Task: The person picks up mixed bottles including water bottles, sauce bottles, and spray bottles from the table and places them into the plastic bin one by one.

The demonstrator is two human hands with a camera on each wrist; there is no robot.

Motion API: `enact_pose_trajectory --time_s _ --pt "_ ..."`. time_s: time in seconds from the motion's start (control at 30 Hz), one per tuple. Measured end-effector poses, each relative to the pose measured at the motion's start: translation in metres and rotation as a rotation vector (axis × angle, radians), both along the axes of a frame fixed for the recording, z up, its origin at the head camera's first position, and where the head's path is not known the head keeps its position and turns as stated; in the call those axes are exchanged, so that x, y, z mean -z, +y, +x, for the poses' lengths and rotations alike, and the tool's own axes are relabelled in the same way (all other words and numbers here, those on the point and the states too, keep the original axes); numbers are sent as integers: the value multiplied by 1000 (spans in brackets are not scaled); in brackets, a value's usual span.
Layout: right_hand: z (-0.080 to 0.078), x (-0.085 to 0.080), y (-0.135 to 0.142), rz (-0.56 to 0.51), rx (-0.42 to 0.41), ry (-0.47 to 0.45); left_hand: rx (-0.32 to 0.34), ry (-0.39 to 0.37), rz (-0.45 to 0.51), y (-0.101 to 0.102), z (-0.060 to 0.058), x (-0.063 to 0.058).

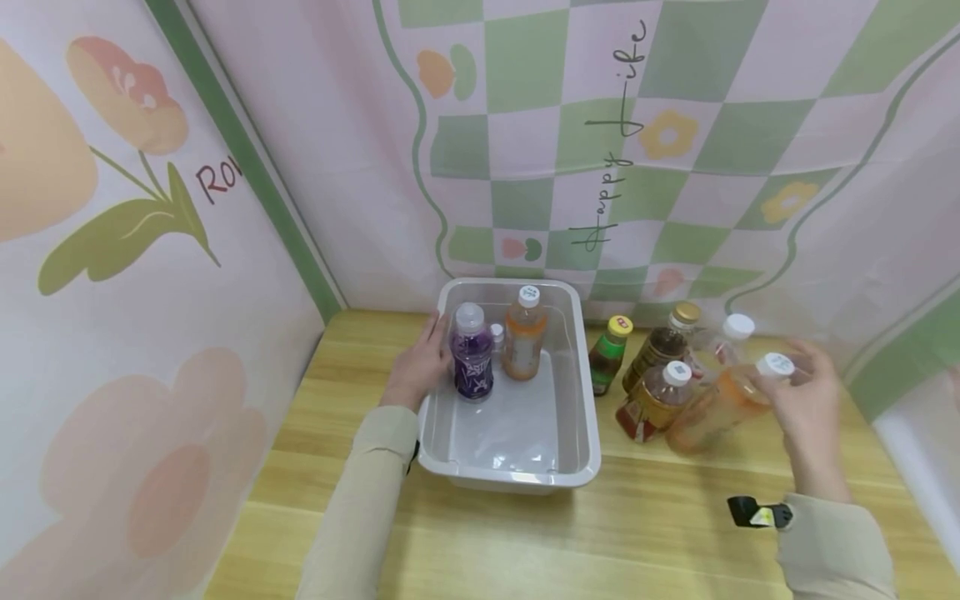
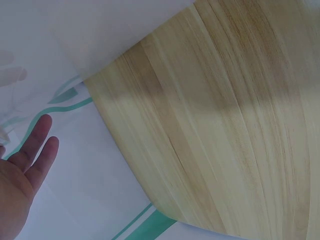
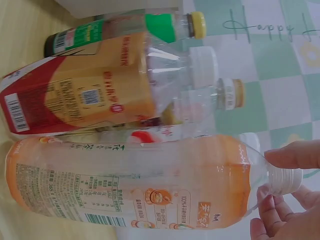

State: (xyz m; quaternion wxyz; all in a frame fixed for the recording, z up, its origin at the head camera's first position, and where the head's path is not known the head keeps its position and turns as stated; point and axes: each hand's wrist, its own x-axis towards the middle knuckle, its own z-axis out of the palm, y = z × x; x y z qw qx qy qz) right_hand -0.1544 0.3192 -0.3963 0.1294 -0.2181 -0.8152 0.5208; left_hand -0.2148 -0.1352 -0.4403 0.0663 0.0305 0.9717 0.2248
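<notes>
My right hand grips the capped neck of a tall clear bottle with an orange label, thumb on one side and fingers on the other. In the head view this bottle leans and looks slightly blurred; its printed label shows in the right wrist view. At the left rim of a pale grey plastic tub is my left hand, its fingers extended along the wall. Inside the tub stand a purple drink bottle, an orange-labelled bottle and a small white-capped item, partly hidden.
Right of the tub stand a green-labelled bottle with yellow cap, a dark bottle with gold cap, a red-and-gold labelled bottle and a clear white-capped bottle. Printed curtain hangs behind the wooden table.
</notes>
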Motion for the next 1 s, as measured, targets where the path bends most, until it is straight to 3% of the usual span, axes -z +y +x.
enact_pose_trajectory --time_s 0.33,0.43,0.63,0.8,1.0 --pt "7 -34 -9 -35 100 -21 -1 -2 -5 0 0 0" --pt "8 -45 -12 -140 139 28 -1 0 -8 0 0 0" --pt "13 -65 -16 -387 200 259 1 -1 -3 0 1 -1" --pt "21 -78 -23 -425 177 367 -4 -2 9 0 1 -1" --pt "28 -91 -33 -444 162 416 0 -8 3 0 0 -1"
